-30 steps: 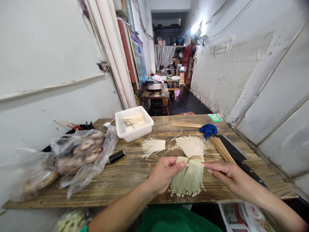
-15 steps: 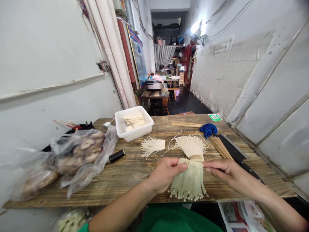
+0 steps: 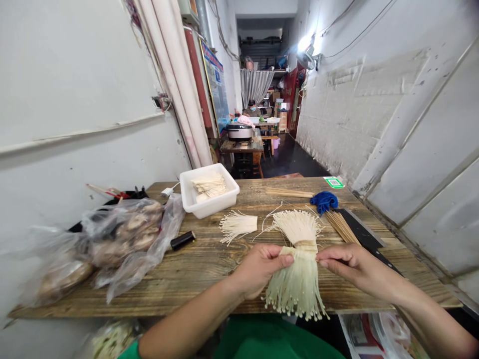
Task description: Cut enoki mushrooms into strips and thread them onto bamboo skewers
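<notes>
A bundle of enoki mushrooms (image 3: 298, 285) lies on the wooden table (image 3: 209, 264), caps fanned toward me over the near edge. My left hand (image 3: 259, 269) pinches its upper left side, fingers closed. My right hand (image 3: 346, 264) pinches its upper right side, by the brownish base. A second enoki bunch (image 3: 297, 225) fans away just behind it. A small loose enoki tuft (image 3: 236, 225) rests further left.
A white tub (image 3: 209, 192) with enoki stands at the back. Clear bags of mushrooms (image 3: 123, 239) fill the left side, with a black lighter-like object (image 3: 182, 240) beside them. Bamboo skewers (image 3: 340, 225), a blue cloth (image 3: 324, 200) and a cleaver (image 3: 364, 238) lie right.
Both hands have drawn the near enoki bundle toward me, so its caps now hang past the table edge. My right hand has closed in on the bundle's base.
</notes>
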Demonstrator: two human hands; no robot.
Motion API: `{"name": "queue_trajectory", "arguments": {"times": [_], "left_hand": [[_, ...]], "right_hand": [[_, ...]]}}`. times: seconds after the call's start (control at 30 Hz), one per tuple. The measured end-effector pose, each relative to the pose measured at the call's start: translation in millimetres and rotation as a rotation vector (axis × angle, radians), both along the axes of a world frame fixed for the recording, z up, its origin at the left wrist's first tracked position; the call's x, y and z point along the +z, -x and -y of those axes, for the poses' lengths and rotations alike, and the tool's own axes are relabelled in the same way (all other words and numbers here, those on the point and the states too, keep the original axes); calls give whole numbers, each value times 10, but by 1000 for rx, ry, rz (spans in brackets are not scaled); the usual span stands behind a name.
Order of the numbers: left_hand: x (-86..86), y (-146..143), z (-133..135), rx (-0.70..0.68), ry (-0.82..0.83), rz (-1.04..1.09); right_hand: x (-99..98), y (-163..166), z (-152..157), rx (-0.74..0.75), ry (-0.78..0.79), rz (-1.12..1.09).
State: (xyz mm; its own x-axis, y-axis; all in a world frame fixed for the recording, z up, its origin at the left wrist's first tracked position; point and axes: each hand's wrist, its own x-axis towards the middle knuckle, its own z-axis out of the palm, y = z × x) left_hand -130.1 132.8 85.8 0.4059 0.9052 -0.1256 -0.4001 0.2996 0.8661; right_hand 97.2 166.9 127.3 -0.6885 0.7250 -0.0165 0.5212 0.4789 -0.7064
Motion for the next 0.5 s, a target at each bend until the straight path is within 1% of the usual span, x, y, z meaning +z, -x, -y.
{"name": "queue_trajectory", "arguments": {"times": [0.27, 0.5], "left_hand": [[-46, -14, -5, 0, 8, 12], [-73, -28, -7, -8, 4, 7]], "right_hand": [[14, 25, 6, 1, -6, 14], [-31, 70, 10, -5, -47, -7]]}}
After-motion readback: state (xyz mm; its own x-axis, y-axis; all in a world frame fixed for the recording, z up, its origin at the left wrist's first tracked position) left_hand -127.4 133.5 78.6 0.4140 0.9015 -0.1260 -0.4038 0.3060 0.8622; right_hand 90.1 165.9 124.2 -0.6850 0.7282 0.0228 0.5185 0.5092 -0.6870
